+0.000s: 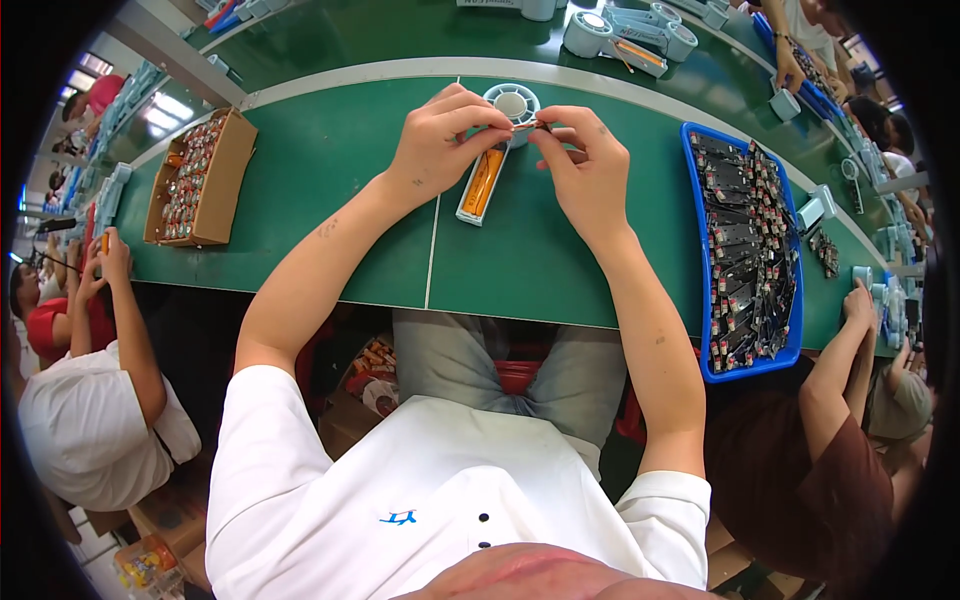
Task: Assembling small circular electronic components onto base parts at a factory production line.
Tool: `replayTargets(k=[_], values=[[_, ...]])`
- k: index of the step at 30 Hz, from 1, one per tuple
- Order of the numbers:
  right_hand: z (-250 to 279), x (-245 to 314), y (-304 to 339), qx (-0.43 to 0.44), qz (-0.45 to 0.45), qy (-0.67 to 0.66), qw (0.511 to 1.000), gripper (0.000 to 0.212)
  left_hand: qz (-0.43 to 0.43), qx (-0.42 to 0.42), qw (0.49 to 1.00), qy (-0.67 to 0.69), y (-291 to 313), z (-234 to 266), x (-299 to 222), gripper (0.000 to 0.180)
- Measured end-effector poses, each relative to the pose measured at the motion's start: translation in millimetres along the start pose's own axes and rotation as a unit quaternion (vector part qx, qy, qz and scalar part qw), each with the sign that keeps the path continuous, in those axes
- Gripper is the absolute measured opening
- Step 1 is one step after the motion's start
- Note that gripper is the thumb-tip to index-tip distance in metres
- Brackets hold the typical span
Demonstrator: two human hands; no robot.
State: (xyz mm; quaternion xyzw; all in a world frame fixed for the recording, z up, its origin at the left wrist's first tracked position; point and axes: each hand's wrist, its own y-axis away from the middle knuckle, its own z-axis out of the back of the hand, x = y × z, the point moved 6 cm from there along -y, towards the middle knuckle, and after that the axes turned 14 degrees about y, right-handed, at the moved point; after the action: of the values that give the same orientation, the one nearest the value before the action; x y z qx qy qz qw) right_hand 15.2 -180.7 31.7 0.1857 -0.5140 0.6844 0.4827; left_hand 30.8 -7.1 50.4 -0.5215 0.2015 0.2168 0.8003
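Observation:
A small handheld fan with a pale grey round head (pixel 512 100) lies on the green table, its handle (pixel 469 213) pointing toward me. An orange cylindrical battery (pixel 486 178) sits in the opened handle. Over the fan, my left hand (pixel 445 138) is closed in a pinch on one end of a short thin wire (pixel 522 127). The fingertips of my right hand (pixel 585 165) pinch the wire's other end, where a small dark piece shows. My fingers hide most of these parts and some of the fan's head.
A blue tray (pixel 706 345) of small black circuit parts with wires stands to the right. On the left is a cardboard box (pixel 232 180) holding rows of small round metallic parts. More fans (pixel 630 38) lie beyond the pale rail. People sit close on both sides.

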Motion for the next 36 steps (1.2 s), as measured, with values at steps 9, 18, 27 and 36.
replayTargets(k=[9, 18, 27, 36], values=[[-1.8, 9.6, -1.0, 0.000, 0.051, -0.016, 0.999, 0.016, -0.022, -0.005, 1.000, -0.011, -0.3, 0.5, -4.6, 0.017], [-4.8, 8.5, -0.5, 0.023, -0.016, -0.072, 0.997, 0.015, -0.038, -0.004, 0.999, -0.028, 0.4, 0.6, -7.3, 0.015], [-5.8, 7.6, 0.5, 0.001, 0.045, -0.021, 0.999, 0.011, -0.076, 0.001, 0.995, -0.063, 1.2, -0.2, -6.4, 0.014], [-7.9, 5.8, 2.2, 0.050, -0.022, -0.092, 0.994, 0.011, -0.098, 0.014, 0.992, -0.074, 4.0, -0.2, -5.9, 0.013]])
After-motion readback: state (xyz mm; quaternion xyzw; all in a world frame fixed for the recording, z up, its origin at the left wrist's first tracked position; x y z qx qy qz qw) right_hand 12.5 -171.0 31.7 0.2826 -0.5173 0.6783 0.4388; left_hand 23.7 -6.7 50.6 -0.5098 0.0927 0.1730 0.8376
